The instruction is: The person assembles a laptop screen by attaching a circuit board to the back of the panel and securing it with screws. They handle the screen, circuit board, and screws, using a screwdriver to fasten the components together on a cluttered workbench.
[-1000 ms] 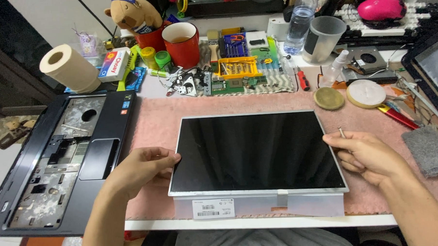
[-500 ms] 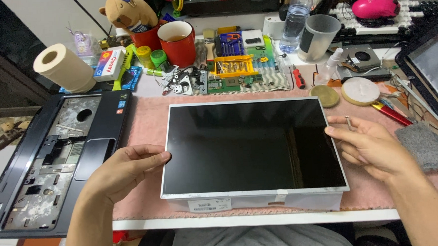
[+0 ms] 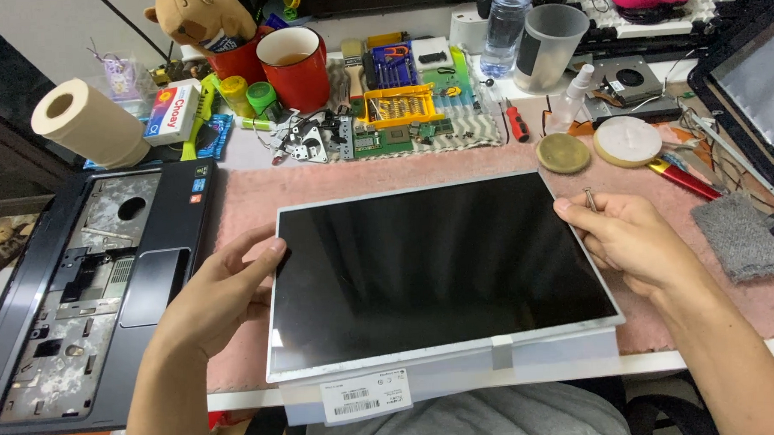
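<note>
The left hand (image 3: 222, 292) and the right hand (image 3: 632, 239), fingers loosely curled, grip opposite side edges of the dark laptop screen panel (image 3: 436, 271) lying between them.

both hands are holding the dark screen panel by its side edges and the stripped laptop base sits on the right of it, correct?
Not quite. The head view shows the stripped laptop base on the left of the screen panel, not the right. The rest holds: the left hand and the right hand grip the panel by its side edges.
</note>
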